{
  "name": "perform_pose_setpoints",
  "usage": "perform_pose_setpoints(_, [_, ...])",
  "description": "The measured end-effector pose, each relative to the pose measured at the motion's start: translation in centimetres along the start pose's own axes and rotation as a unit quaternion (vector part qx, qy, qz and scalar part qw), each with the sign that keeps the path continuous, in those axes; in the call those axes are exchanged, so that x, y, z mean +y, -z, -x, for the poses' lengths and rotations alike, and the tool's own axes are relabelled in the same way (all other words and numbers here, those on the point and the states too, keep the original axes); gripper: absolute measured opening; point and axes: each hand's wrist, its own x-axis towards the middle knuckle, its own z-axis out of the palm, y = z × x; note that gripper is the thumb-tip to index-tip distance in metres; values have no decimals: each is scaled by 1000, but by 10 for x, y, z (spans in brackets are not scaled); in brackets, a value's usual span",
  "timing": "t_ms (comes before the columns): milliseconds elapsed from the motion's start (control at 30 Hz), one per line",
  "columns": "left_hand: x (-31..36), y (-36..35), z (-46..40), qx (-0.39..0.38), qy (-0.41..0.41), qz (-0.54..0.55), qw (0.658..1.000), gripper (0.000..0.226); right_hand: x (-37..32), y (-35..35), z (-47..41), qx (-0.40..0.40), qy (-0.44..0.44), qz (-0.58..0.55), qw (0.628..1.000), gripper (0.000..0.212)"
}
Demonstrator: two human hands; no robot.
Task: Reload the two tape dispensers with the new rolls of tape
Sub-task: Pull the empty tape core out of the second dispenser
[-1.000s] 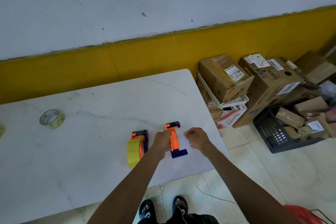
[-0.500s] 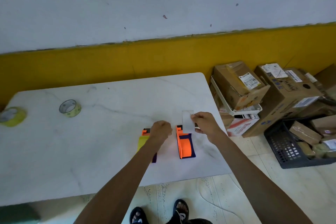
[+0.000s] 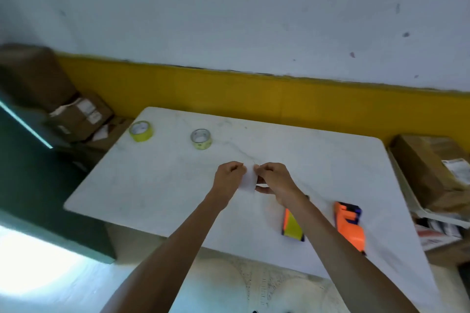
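Observation:
My left hand (image 3: 229, 176) and my right hand (image 3: 273, 180) hold a small white strip (image 3: 248, 181) between them above the middle of the white marble table (image 3: 152, 185). Both pinch its edges. Two orange and dark blue tape dispensers lie near the table's front right: one with a yellow roll in it (image 3: 292, 223), partly behind my right forearm, and one without a visible roll (image 3: 349, 226). Two yellow tape rolls lie flat at the far left of the table, one at the corner (image 3: 141, 131) and one further right (image 3: 201, 138).
Cardboard boxes (image 3: 76, 114) are stacked off the table's far left corner and more boxes (image 3: 429, 170) stand right of the table. A yellow band runs along the wall behind. A dark panel (image 3: 38, 185) stands at the left.
The view swung left and my hands moved away from the dispensers toward the table's middle. My right hand lifted the white strip, and my left hand now pinches it too.

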Motion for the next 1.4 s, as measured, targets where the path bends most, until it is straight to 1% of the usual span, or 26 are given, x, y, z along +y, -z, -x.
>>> perform_pose_setpoints(67, [-4, 50, 1, 17, 6, 4, 1000, 18, -4, -50, -2, -7, 5, 11, 1000, 25])
perform_pose_setpoints(233, [-9, 161, -2, 40, 7, 31, 999, 12, -18, -162, -7, -31, 32, 41, 998, 26])
perform_pose_setpoints(400, [-9, 230, -7, 62, 9, 48, 997, 13, -29, -232, -13, -45, 40, 46, 997, 23])
perform_pose_setpoints(567, [-11, 259, -28, 45, 11, 63, 997, 7, -34, -262, -37, -47, 36, 51, 997, 25])
perform_pose_setpoints(667, [-16, 270, -53, 24, 14, 44, 999, 10, -34, -274, -62, -46, 25, 48, 997, 25])
perform_pose_setpoints(800, [-22, 284, -101, 6, 33, 29, 999, 14, -31, -289, -112, -42, 1, 38, 998, 24])
perform_pose_setpoints(1033, [-27, 309, -191, 8, 75, 2, 997, 17, -37, -320, -198, -42, -41, 16, 998, 26])
perform_pose_setpoints(1133, [-28, 316, -222, 11, 66, -48, 997, 15, -37, -327, -225, -22, -59, 27, 998, 22])
perform_pose_setpoints(1200, [-28, 317, -240, -10, 28, -122, 992, 9, -36, -329, -240, 8, -78, 34, 996, 22])
perform_pose_setpoints(1233, [-30, 316, -249, -20, 2, -171, 985, 13, -35, -330, -245, 27, -90, 39, 995, 19])
perform_pose_setpoints(1300, [-32, 312, -269, -26, -55, -259, 964, 34, -29, -330, -258, 75, -105, 40, 991, 11])
perform_pose_setpoints(1333, [-34, 310, -279, -28, -78, -297, 951, 39, -26, -329, -263, 98, -111, 36, 988, 9])
perform_pose_setpoints(1400, [-40, 305, -296, -59, -97, -381, 918, 33, -21, -325, -269, 126, -128, 11, 984, 9])
